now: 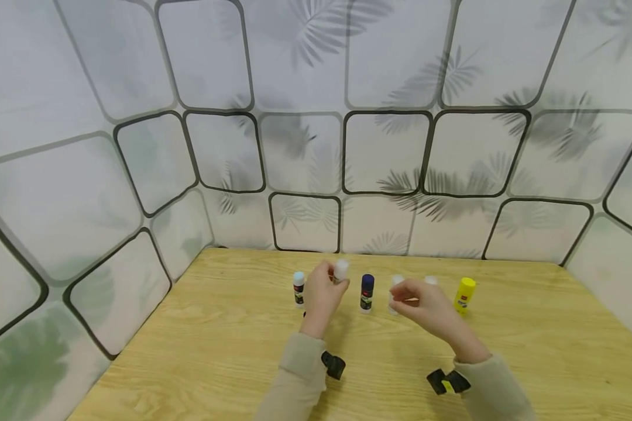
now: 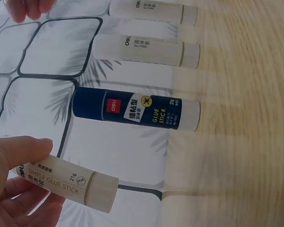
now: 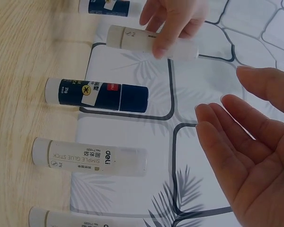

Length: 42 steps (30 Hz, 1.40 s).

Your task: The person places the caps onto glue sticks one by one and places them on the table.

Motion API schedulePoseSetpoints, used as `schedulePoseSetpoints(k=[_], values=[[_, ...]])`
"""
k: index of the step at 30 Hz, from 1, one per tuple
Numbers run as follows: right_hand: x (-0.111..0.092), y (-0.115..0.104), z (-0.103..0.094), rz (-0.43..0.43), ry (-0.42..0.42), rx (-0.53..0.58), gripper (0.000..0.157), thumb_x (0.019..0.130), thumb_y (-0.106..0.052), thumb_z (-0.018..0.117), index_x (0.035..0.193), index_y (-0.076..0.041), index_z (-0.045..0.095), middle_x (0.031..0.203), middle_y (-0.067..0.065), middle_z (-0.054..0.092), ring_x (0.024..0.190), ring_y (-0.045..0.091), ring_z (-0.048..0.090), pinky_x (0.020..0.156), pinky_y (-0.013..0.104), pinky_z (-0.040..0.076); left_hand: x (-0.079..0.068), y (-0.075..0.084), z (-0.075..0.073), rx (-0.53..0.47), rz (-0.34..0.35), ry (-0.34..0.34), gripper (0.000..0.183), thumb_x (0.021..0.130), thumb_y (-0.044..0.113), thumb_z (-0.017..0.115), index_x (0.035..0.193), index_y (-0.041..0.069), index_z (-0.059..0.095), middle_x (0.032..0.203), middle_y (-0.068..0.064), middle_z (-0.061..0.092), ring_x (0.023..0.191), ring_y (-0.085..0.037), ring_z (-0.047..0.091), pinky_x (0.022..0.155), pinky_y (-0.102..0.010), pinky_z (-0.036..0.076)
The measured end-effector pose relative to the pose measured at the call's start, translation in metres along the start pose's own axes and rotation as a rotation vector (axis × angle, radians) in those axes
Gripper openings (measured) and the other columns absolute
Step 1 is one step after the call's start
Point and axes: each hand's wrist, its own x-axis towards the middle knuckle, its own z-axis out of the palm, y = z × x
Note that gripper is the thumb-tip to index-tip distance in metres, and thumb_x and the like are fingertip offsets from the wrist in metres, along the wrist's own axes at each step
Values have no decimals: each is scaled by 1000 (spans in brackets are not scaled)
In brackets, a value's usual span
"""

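Observation:
My left hand (image 1: 320, 297) pinches a white glue stick (image 2: 71, 184) between thumb and fingers, holding it off the table and tilted in the left wrist view. Just right of it a navy glue stick (image 1: 366, 293) stands upright. My right hand (image 3: 255, 146) has its fingers loosely bent with nothing between them. In the head view it hovers in front of a second white glue stick (image 3: 92, 157), hiding part of it; the right wrist view shows a gap between them. A third white glue stick (image 1: 430, 280) is mostly hidden behind the right hand.
A yellow glue stick (image 1: 464, 295) stands at the right end of the row. Left of my left hand is a dark-labelled glue stick with a light blue cap (image 1: 298, 277). The wooden table (image 1: 189, 351) meets a patterned cloth wall (image 1: 305, 222) behind the row.

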Motion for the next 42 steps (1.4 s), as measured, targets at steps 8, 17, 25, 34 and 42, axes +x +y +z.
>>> schedulePoseSetpoints(k=[8, 17, 25, 34, 42], values=[[0, -1, 2, -7, -2, 15, 21, 83, -12, 63, 99, 1, 61, 97, 13, 60, 86, 21, 58, 71, 27, 49, 3, -13, 8, 71, -35, -29, 29, 69, 23, 76, 86, 11, 56, 75, -1, 60, 61, -14, 56, 50, -27, 44], [0, -1, 3, -10, -14, 23, 22, 83, -12, 62, 100, 1, 60, 98, 13, 59, 86, 21, 58, 71, 27, 48, 3, -19, 9, 113, -64, -90, 28, 69, 22, 76, 83, 8, 56, 75, -5, 60, 65, -20, 58, 53, -32, 46], [0, -1, 3, -12, -15, 29, 21, 83, -13, 63, 99, 0, 61, 98, 13, 59, 85, 20, 58, 70, 26, 48, 3, -26, 13, 111, -103, -145, 31, 68, 21, 77, 82, 8, 53, 76, -7, 60, 68, -23, 59, 55, -34, 47], [0, -1, 3, -5, -22, 27, 21, 83, -14, 63, 98, 0, 61, 96, 9, 60, 85, 19, 58, 70, 27, 48, 1, -29, 15, 104, -97, -164, 33, 68, 23, 77, 80, 8, 50, 74, -8, 59, 65, -22, 59, 52, -32, 46], [1, 0, 4, -3, -19, 22, 21, 82, -14, 63, 98, -1, 61, 96, 10, 60, 84, 19, 57, 70, 26, 49, 3, -30, 17, 102, -127, -181, 39, 68, 25, 77, 85, 9, 45, 82, -11, 62, 64, -22, 59, 48, -31, 43]])
